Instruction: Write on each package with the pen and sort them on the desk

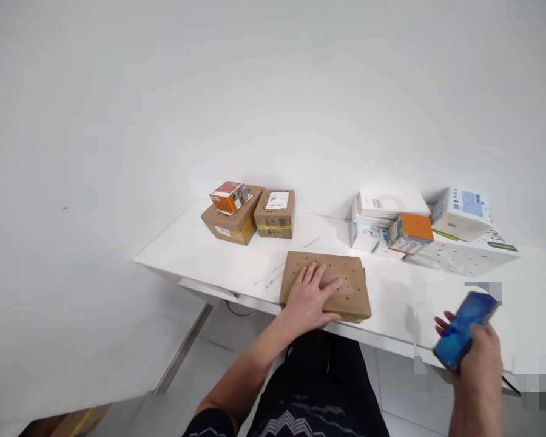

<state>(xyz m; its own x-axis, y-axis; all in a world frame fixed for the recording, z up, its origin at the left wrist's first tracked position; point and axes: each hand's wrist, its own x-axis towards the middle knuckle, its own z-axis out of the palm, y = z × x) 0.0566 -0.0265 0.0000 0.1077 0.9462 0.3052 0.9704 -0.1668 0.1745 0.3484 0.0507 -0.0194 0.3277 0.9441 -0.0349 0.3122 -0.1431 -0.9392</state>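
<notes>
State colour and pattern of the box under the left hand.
Brown box, scattered dark dots; head view.

Bright, soft light; phone (pixel 465 331) blurred, blocky artifacts around.

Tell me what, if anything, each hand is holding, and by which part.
The right hand holds the phone around the middle of its long sides. The left hand holds nothing; it lies spread on top of the near box.
</notes>
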